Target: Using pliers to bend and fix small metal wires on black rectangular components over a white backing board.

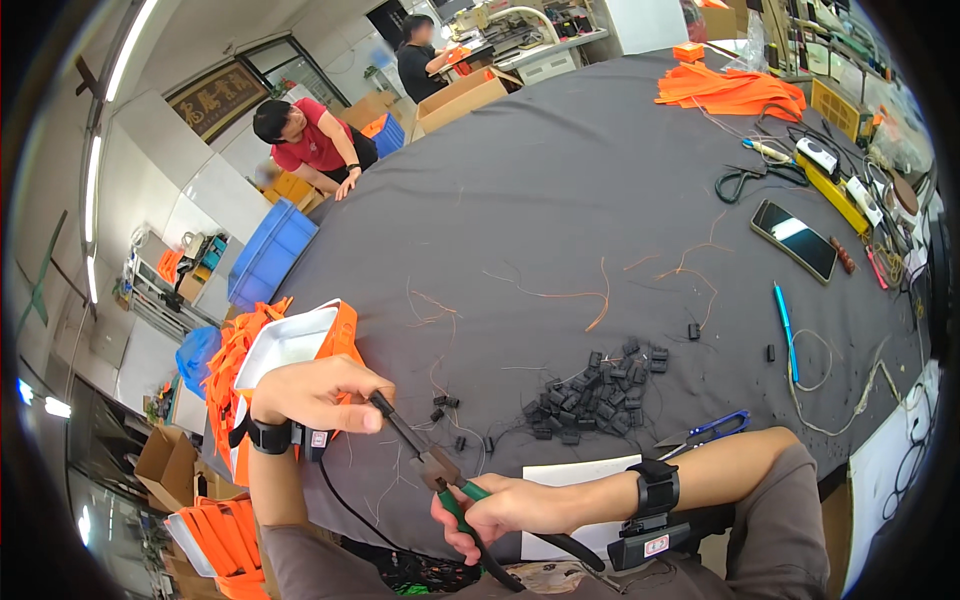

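Observation:
My right hand (492,510) is wrapped round green-handled pliers (437,467), low in the middle of the view. A narrow dark piece (403,428) runs from the pliers' head up to the fingertips of my left hand (325,393). Whether it is the tool's long jaws or a separate strip, I cannot tell. My left fingers are pinched at its black upper end. Beyond the pliers lies a pile of small black plastic pieces (600,395), with a few loose black pieces (446,402) nearer my left hand.
Scissors (715,425) with blue handles lie near my right forearm, beside white paper (585,470). Farther right are a blue pen (785,330) and a phone (795,240). An orange-and-white box (290,340) stands left. A person (315,145) leans at the table's far left edge.

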`<move>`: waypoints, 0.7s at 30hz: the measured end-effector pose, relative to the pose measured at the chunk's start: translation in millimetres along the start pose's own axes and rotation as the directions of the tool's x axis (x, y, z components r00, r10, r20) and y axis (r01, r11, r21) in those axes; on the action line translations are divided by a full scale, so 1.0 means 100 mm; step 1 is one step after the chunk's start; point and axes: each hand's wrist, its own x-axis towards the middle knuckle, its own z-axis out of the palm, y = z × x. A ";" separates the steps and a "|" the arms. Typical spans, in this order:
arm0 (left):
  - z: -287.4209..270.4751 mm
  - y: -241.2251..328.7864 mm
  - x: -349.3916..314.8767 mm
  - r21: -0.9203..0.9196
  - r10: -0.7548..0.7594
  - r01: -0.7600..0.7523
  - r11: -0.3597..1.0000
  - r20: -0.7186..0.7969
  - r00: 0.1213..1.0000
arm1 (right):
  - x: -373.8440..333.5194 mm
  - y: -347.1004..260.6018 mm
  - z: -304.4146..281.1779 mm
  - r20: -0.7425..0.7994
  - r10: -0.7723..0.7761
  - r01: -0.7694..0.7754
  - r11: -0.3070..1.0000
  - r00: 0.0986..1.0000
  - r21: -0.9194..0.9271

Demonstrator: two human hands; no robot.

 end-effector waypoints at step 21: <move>0.26 -0.43 0.03 -0.081 -0.084 0.075 0.994 -0.116 0.990 | 0.04 0.08 -0.11 -0.100 0.092 -0.088 0.995 0.991 0.043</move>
